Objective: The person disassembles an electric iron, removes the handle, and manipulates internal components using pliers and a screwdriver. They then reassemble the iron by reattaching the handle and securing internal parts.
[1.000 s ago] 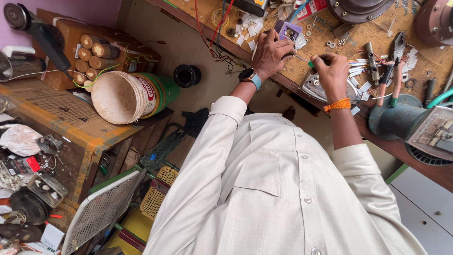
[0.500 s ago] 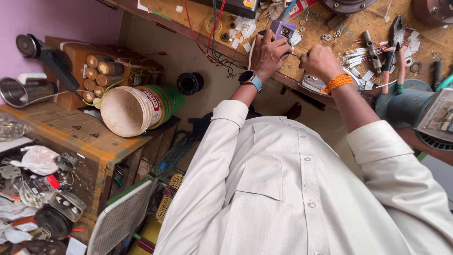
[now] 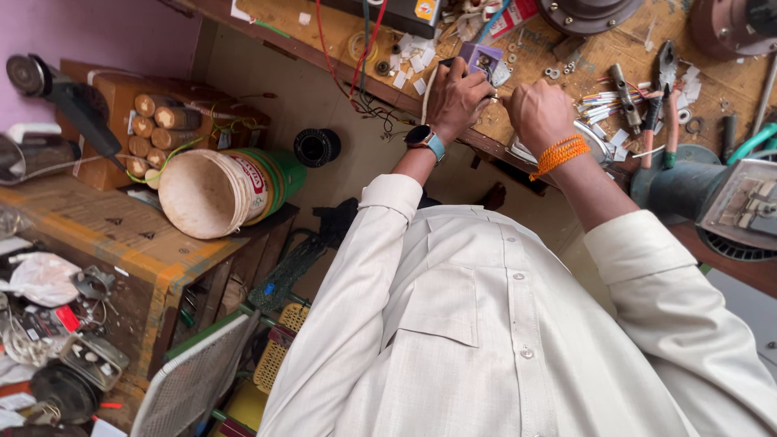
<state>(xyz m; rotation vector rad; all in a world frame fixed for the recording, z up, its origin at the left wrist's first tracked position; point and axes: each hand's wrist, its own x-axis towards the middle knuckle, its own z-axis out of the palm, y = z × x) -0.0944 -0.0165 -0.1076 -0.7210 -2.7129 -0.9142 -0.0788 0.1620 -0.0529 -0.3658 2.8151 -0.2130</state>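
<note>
Left hand (image 3: 456, 97) is curled around a small purple part (image 3: 481, 57) on the tabletop (image 3: 558, 48). Right hand (image 3: 538, 113) is fisted just beside it; can't tell what it's gripping. Pliers (image 3: 660, 101) lie near.

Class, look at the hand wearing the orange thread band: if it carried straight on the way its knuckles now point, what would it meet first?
The right hand points toward the left hand and the small purple part between them. It would probably meet that purple part or the left hand's fingers first; depth is hard to judge from above.

small purple boxy part (image 3: 482, 58), held at the workbench edge, half hidden by the left hand's fingers (image 3: 463, 81)
</note>
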